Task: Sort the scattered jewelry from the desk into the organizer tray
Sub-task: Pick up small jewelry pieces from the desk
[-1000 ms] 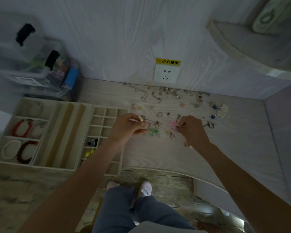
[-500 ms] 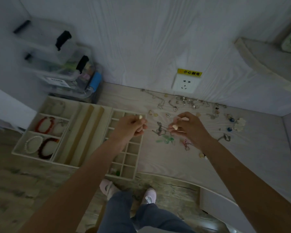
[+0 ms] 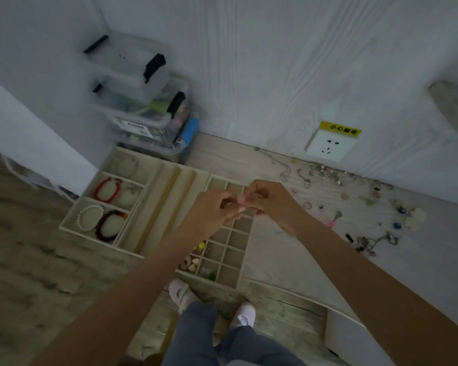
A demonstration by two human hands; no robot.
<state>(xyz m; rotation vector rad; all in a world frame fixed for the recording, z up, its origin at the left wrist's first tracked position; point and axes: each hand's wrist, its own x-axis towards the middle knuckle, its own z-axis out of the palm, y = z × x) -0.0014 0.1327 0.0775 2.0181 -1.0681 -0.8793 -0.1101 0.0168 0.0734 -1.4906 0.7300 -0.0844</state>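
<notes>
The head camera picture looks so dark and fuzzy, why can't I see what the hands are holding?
In the head view the light is dim and bluish, so colours look dull. The left hand and right hand meet over the organizer tray, slightly smeared, so anything pinched between them is too small to tell. The floor at the left edge is blurred, and the wide lens bends the wall.

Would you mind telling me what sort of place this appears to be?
Probably a room in a home: a pale wood-grain desk against a wall with a power socket, stacked clear storage boxes, and a jewelry organizer tray on the desk.
</notes>
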